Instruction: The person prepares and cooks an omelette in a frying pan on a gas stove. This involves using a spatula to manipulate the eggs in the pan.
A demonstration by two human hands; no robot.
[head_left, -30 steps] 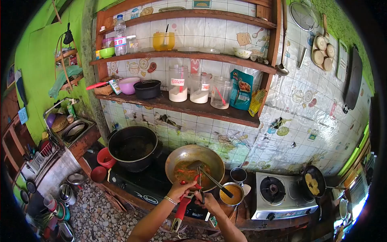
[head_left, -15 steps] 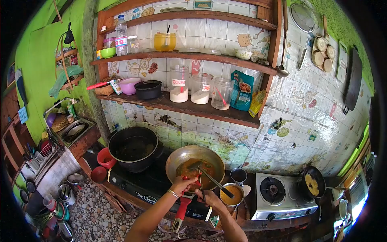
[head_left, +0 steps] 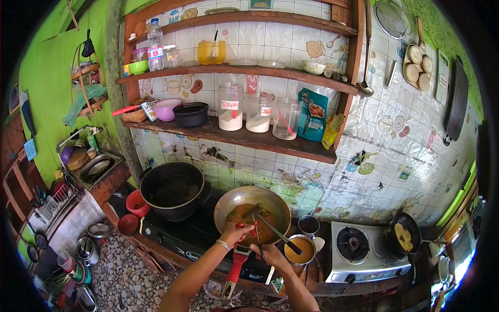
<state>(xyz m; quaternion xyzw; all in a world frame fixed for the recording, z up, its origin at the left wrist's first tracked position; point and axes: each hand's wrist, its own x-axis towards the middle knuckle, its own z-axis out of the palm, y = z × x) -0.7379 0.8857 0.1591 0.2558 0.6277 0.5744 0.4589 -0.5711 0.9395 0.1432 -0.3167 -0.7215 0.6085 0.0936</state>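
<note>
Over the near rim of a steel wok (head_left: 224, 204) my hands work close together. My left hand (head_left: 234, 235) is closed around red chilies (head_left: 254, 228), their tips poking out. Beside it, my right hand (head_left: 267, 256) grips what look like scissors (head_left: 261, 250) with dark handles and thin blades pointing up at the chilies; the fingers partly hide them. Reddish-orange sauce (head_left: 241, 214) lies in the wok. A spatula (head_left: 275, 231) rests in it, its dark handle leaning over the right rim. Below my hands the wok's red handle (head_left: 235, 268) points toward me.
A big black pot (head_left: 148, 195) stands left on the black stove (head_left: 179, 244), near red bowls (head_left: 136, 202). To the right are a pot of orange sauce (head_left: 306, 256), a small saucepan (head_left: 309, 224), and a silver stove (head_left: 338, 270) with a frying pan (head_left: 416, 229). Shelves (head_left: 208, 136) hang above.
Both hands have shifted slightly and stay together over the wok's near rim. The view has moved a little. The spatula and pots remain in place.
</note>
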